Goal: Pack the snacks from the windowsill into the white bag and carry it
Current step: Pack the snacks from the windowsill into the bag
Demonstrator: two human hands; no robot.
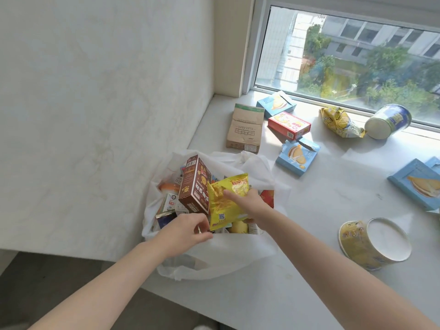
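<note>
Packing partway, judging by load: white bag (238, 253) holding brown box (195, 186) plus cartons. Kraft box (245, 128), red box (289, 125), blue boxes (297, 158) and cans (373, 244) lying out on windowsill (321, 206). Right hand (247, 201) gripping yellow packet (226, 203), packet sitting in bag mouth, touching brown box. Left hand (188, 231) pinching bag's near rim. Carrying not yet begun.

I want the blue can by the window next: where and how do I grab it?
Probably from above, fingers round the curved wall of the blue can: it lies on its side with its flat pale end toward you.
</note>
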